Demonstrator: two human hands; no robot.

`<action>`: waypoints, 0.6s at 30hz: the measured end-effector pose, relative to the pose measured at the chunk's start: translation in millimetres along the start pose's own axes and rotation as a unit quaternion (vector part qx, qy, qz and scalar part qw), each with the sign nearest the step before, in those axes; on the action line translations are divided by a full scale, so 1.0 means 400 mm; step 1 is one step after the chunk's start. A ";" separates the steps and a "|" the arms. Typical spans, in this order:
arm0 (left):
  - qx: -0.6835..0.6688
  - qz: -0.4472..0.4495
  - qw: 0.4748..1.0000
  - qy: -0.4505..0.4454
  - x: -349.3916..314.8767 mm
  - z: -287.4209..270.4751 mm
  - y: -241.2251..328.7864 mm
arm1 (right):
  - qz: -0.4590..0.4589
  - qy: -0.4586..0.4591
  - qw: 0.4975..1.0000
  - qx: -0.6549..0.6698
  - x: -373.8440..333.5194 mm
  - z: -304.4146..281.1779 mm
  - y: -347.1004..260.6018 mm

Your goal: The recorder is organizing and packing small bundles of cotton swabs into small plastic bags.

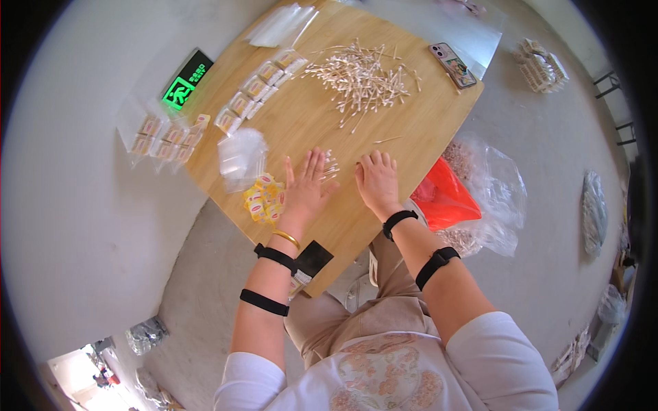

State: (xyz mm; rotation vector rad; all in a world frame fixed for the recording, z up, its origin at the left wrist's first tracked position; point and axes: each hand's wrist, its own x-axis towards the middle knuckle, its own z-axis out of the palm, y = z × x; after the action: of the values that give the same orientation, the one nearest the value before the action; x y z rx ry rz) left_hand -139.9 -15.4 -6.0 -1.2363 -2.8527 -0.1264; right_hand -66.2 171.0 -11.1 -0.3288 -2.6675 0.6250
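Observation:
My left hand point(306, 192) lies on the wooden table, fingers stretched out and thumb apart. Against its right side sits a small cluster of cotton swabs point(330, 166), partly covered by the fingers. My right hand point(378, 181) rests on the table to the right of that cluster, its fingers curled down and close together. Whatever lies under those fingertips, if anything, is hidden. A single cotton swab point(388, 140) is just beyond it. Farther back spreads a large loose heap of cotton swabs point(363, 77). Left of my left hand are yellow-and-white paper cards point(264, 199) and a stack of clear plastic bags point(242, 158).
A row of filled swab packs point(255, 88) stands at the table's left side, near more clear bags point(282, 25). A phone point(453, 65) lies at the far right corner. Beside the table's right edge are a red bag point(445, 196) and a clear sack point(504, 195).

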 end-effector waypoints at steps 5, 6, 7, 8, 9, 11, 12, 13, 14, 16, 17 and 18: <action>-0.012 0.007 1.000 0.002 -0.019 -0.020 0.045 | 0.006 -0.001 1.000 -0.028 -0.001 -0.010 0.017; -0.015 0.004 1.000 0.000 -0.024 -0.022 0.049 | 0.006 -0.002 1.000 -0.025 -0.001 -0.007 0.014; -0.018 0.002 1.000 -0.002 -0.030 -0.024 0.052 | 0.004 -0.001 1.000 -0.019 -0.003 -0.005 0.011; -0.017 0.001 1.000 -0.003 -0.035 -0.022 0.055 | 0.002 0.000 1.000 -0.015 -0.002 -0.005 0.009; -0.025 -0.003 1.000 0.009 -0.041 -0.020 0.059 | 0.002 -0.001 1.000 -0.014 -0.002 -0.007 0.008; -0.034 -0.007 0.999 0.021 -0.048 -0.016 0.066 | 0.001 -0.004 1.000 -0.016 -0.002 -0.011 0.008; -0.044 -0.019 0.998 0.033 -0.049 -0.014 0.070 | 0.001 -0.005 1.000 -0.017 -0.002 -0.012 0.009; -0.054 -0.031 0.997 0.046 -0.050 -0.012 0.074 | 0.001 -0.006 1.000 -0.021 0.000 -0.013 0.010; -0.053 -0.032 0.997 0.046 -0.055 -0.009 0.075 | 0.000 -0.007 1.000 -0.024 0.001 -0.013 0.007; -0.038 -0.040 0.998 0.005 -0.063 -0.005 0.075 | -0.003 -0.004 1.000 -0.022 0.003 -0.013 -0.001; -0.040 -0.039 0.998 0.005 -0.059 -0.009 0.077 | -0.002 -0.001 1.000 -0.023 0.002 -0.012 0.006; -0.074 -0.074 0.994 0.028 -0.057 -0.016 0.076 | -0.002 -0.001 1.000 -0.026 0.002 -0.011 0.011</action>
State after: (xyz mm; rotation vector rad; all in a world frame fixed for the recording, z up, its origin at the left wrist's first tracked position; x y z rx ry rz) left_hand -102.3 -11.7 0.9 -1.0230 -2.9293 -0.3756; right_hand -64.3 176.8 -9.3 -0.3377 -2.6895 0.5557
